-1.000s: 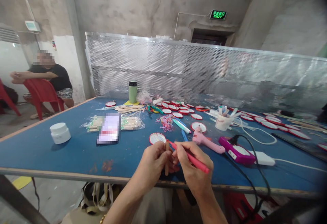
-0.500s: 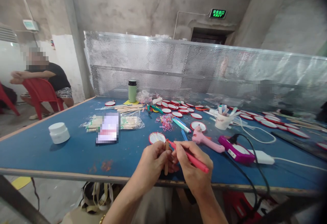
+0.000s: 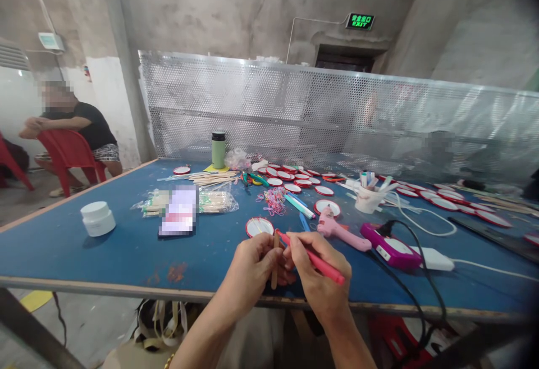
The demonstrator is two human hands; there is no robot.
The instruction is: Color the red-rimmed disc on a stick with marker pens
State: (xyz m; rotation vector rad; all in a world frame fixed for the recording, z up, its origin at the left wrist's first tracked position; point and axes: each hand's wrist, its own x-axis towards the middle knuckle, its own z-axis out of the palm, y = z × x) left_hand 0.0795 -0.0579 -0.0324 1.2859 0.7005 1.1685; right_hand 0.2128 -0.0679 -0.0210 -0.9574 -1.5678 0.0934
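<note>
My left hand [image 3: 252,265] is closed on a wooden craft stick [image 3: 275,270], held upright over the near edge of the blue table [image 3: 105,245]. My right hand [image 3: 320,276] grips a red marker pen [image 3: 314,258] like a pencil, with its tip touching the top of the stick. Just beyond the hands lies a round red-rimmed white disc [image 3: 259,226]. A pink glue gun [image 3: 337,231] lies to the right of it.
A purple device [image 3: 389,248] with black cable and a white power adapter [image 3: 435,258] sit at right. Several red-rimmed discs [image 3: 295,181], rubber bands [image 3: 274,199], a cup of pens [image 3: 367,196], stick bags [image 3: 210,200], a phone [image 3: 180,212], a white jar [image 3: 97,218] and a green flask [image 3: 218,150] lie about. A person sits far left on a red chair [image 3: 69,153].
The view has shifted slightly; my hands keep the same hold on stick and marker, with almost no movement.
</note>
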